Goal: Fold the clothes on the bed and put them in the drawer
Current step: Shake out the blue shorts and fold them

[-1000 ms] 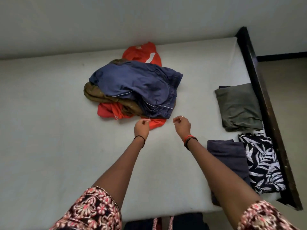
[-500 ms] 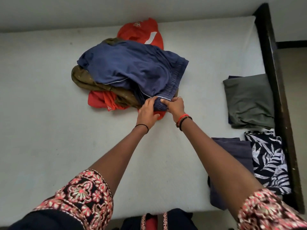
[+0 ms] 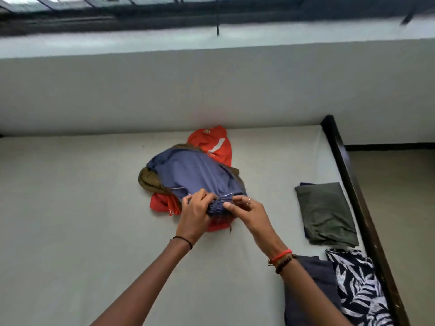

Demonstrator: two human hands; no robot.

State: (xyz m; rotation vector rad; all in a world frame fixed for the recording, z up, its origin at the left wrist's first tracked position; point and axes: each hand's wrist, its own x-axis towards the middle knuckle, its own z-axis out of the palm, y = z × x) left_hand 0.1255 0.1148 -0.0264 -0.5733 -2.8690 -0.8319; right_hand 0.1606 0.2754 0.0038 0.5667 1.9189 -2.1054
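The left hand [image 3: 194, 209] and right hand [image 3: 250, 214] grip the bunched waistband [image 3: 220, 203] of the blue shorts [image 3: 193, 172] on the bed [image 3: 70, 208]; lifting straight up should spare the pile [image 3: 150, 182] beneath.

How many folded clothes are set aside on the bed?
3, on the bed, right side: an olive one, a dark grey one nearer, a leaf-print one beside it. A dark edge under the olive one may be another.
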